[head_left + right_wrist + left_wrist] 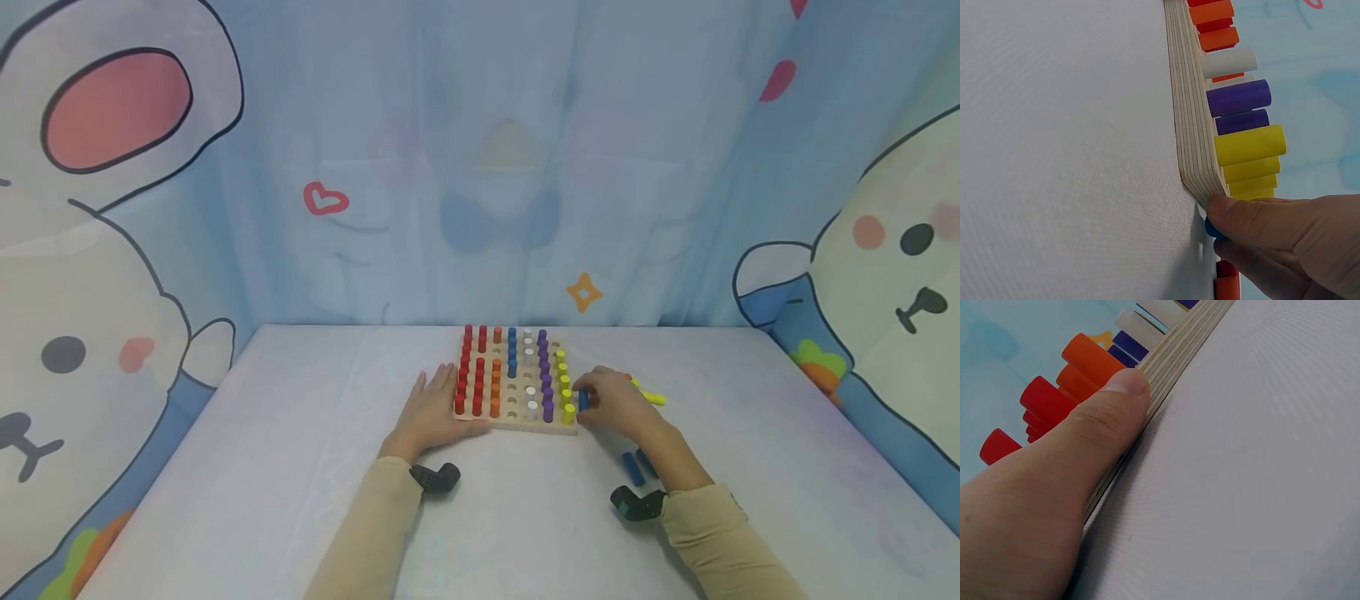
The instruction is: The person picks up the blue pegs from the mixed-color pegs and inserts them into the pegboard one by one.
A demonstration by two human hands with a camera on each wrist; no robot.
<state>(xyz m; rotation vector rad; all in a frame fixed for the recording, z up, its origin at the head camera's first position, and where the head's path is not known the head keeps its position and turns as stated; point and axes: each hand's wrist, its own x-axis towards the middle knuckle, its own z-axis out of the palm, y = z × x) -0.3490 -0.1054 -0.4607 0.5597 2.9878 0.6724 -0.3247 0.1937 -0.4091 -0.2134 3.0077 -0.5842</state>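
A wooden pegboard (536,427) stands on the table, filled with rows of red, orange, blue, white, purple and yellow pegs. Several holes show bare, mostly in the blue column's near half. My left hand (433,415) rests against the board's left side, fingers extended. Its thumb (1110,403) lies along the front edge in the left wrist view. Beside the board's right edge, my right hand (618,402) pinches a blue peg (583,400) between thumb and fingers. Only the end of that blue peg (1212,229) shows in the right wrist view.
Loose blue pegs (633,469) lie on the table near my right wrist. Yellow pegs (654,398) lie beyond the right hand, with a bit of red-orange beside them. A printed curtain (495,250) hangs behind the white-covered table (300,417).
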